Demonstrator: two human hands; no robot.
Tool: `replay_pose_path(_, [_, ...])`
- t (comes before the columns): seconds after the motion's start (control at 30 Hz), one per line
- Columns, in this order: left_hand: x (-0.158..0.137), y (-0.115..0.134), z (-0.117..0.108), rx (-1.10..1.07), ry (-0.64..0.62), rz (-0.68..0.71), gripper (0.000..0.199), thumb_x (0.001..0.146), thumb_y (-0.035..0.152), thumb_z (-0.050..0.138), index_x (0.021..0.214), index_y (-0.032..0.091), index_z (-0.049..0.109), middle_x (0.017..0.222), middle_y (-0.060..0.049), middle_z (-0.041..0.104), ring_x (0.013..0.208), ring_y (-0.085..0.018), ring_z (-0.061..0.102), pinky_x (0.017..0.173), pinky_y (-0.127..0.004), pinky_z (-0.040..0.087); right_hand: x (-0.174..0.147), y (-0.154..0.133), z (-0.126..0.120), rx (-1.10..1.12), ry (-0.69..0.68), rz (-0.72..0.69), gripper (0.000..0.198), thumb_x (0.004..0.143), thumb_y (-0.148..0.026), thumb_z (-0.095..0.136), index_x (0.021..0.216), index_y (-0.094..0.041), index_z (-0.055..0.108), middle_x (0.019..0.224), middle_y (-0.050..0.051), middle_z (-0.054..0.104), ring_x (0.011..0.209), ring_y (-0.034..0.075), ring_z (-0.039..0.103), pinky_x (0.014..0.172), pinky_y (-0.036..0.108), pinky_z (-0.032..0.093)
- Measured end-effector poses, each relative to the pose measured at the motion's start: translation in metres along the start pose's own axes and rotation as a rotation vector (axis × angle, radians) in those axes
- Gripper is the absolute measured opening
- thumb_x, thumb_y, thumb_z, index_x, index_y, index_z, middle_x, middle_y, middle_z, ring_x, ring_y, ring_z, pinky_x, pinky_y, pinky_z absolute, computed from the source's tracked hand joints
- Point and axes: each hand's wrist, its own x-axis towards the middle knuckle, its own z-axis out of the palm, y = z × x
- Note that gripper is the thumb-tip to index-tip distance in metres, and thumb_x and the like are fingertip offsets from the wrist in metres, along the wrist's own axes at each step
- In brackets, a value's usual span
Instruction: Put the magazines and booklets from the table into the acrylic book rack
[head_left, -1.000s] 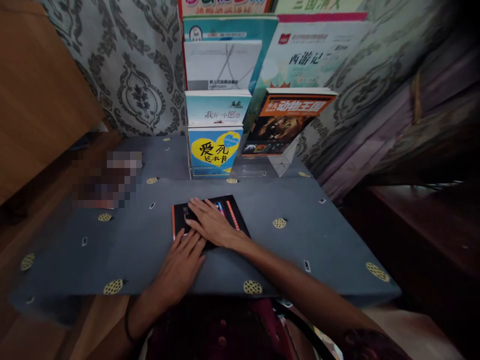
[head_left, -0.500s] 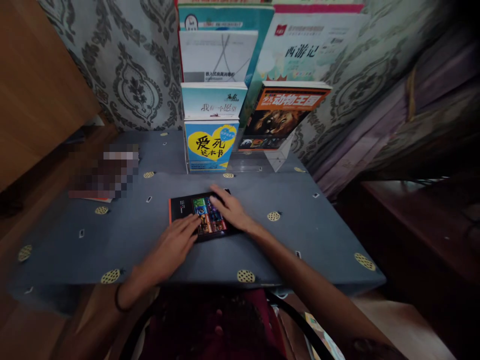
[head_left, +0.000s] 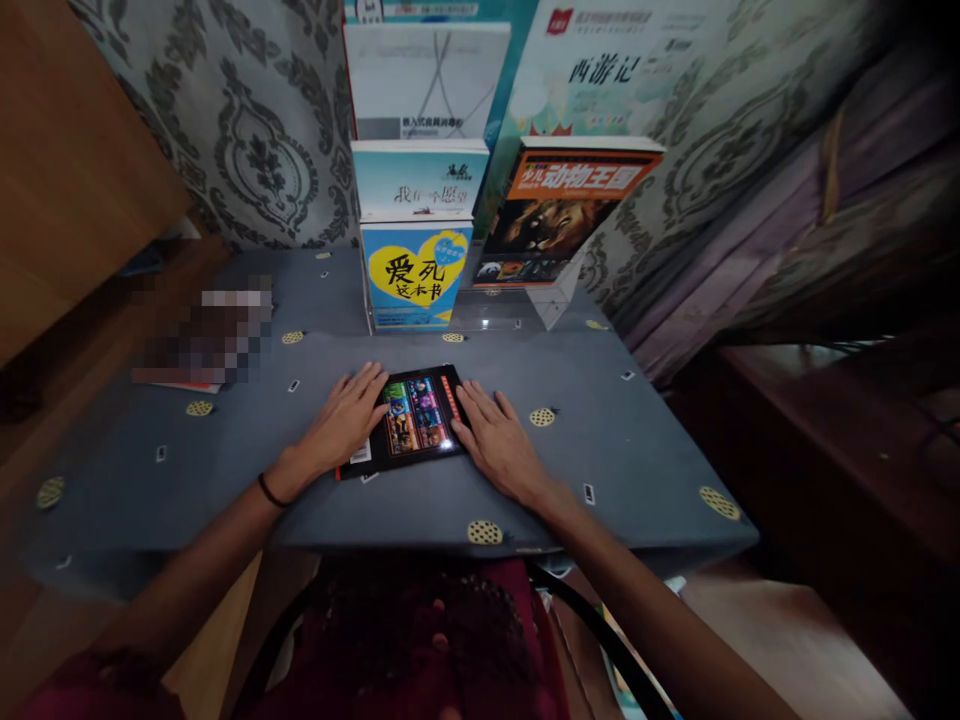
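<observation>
A black book point(head_left: 415, 420) lies flat on the table, its cover showing a grid of small colourful pictures and a barcode at the left. My left hand point(head_left: 347, 415) rests with fingers stretched over the book's left side, covering part of it. At its right edge lies my right hand point(head_left: 499, 435), palm down and fingers apart, touching the cover's border. Neither hand is closed on anything.
Behind the book, a clear stand point(head_left: 553, 303) holds several upright books, among them a blue-and-yellow book point(head_left: 415, 275) and an orange lion book point(head_left: 559, 215). A blurred-out book point(head_left: 202, 340) lies at the left of the pineapple-patterned tablecloth point(head_left: 585, 450). Curtains hang behind.
My left hand has moved up and left across the cover to the book's left side. My right hand has shifted right and slightly down to its right edge, uncovering the pictures.
</observation>
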Motion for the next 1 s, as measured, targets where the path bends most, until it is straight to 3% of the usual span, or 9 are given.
replay_pose_path(0.3, [-0.048, 0.003, -0.008, 0.034, 0.001, -0.003, 0.057, 0.105, 0.048, 0.036, 0.148, 0.012, 0.042, 0.158, -0.019, 0.042, 0.150, -0.028, 0.034, 0.121, -0.052, 0.031, -0.001, 0.004, 0.002, 0.006, 0.040, -0.031, 0.058, 0.103, -0.041, 0.031, 0.155, -0.016, 0.039, 0.158, 0.015, 0.042, 0.149, 0.032, 0.035, 0.122, 0.060, 0.027])
replay_pose_path(0.5, [-0.053, 0.014, -0.016, 0.121, -0.059, 0.112, 0.076, 0.096, 0.067, 0.043, 0.150, 0.014, 0.042, 0.158, -0.021, 0.040, 0.151, -0.035, 0.031, 0.120, -0.056, 0.033, -0.002, 0.004, 0.001, 0.016, 0.061, -0.052, 0.058, 0.103, -0.046, 0.033, 0.155, -0.020, 0.039, 0.157, 0.014, 0.045, 0.148, 0.030, 0.038, 0.121, 0.059, 0.028])
replay_pose_path(0.67, [-0.053, 0.029, -0.022, 0.226, -0.115, 0.212, 0.052, 0.102, 0.045, 0.046, 0.146, 0.016, 0.047, 0.149, -0.021, 0.052, 0.142, -0.038, 0.045, 0.108, -0.052, 0.048, -0.002, 0.005, -0.002, 0.073, 0.050, -0.031, 0.058, 0.103, -0.049, 0.033, 0.150, -0.019, 0.047, 0.156, 0.014, 0.046, 0.147, 0.029, 0.039, 0.122, 0.059, 0.027])
replay_pose_path(0.73, [-0.054, 0.032, -0.024, 0.242, -0.126, 0.262, 0.042, 0.104, 0.027, 0.042, 0.144, 0.018, 0.048, 0.144, -0.019, 0.057, 0.136, -0.035, 0.053, 0.102, -0.049, 0.053, -0.002, 0.007, -0.005, 0.161, 0.056, -0.024, 0.056, 0.103, -0.051, 0.032, 0.147, -0.022, 0.051, 0.154, 0.013, 0.049, 0.147, 0.028, 0.041, 0.122, 0.060, 0.025])
replay_pose_path(0.83, [-0.051, 0.024, -0.033, 0.239, -0.083, 0.315, 0.042, 0.100, 0.013, 0.037, 0.139, 0.019, 0.051, 0.132, -0.017, 0.066, 0.123, -0.028, 0.064, 0.095, -0.041, 0.056, -0.001, 0.011, -0.011, 0.430, 0.103, 0.033, 0.057, 0.102, -0.057, 0.032, 0.145, -0.026, 0.054, 0.152, 0.010, 0.053, 0.145, 0.027, 0.044, 0.122, 0.057, 0.029])
replay_pose_path(0.93, [-0.037, 0.011, -0.054, 0.178, 0.096, 0.269, 0.033, 0.102, 0.016, 0.035, 0.125, 0.019, 0.059, 0.107, -0.010, 0.074, 0.098, -0.020, 0.073, 0.082, -0.029, 0.057, 0.006, 0.011, -0.014, 0.806, 0.198, 0.122, 0.065, 0.101, -0.064, 0.026, 0.151, -0.026, 0.044, 0.152, 0.011, 0.052, 0.141, 0.027, 0.049, 0.115, 0.053, 0.042])
replay_pose_path(1.0, [-0.025, 0.008, -0.073, 0.083, 0.280, 0.149, 0.030, 0.104, 0.023, 0.035, 0.114, 0.020, 0.062, 0.092, -0.006, 0.074, 0.080, -0.017, 0.071, 0.071, -0.024, 0.054, 0.013, 0.007, -0.015, 0.999, 0.227, 0.143, 0.070, 0.099, -0.068, 0.028, 0.154, -0.026, 0.039, 0.153, 0.014, 0.051, 0.140, 0.028, 0.051, 0.109, 0.053, 0.048])
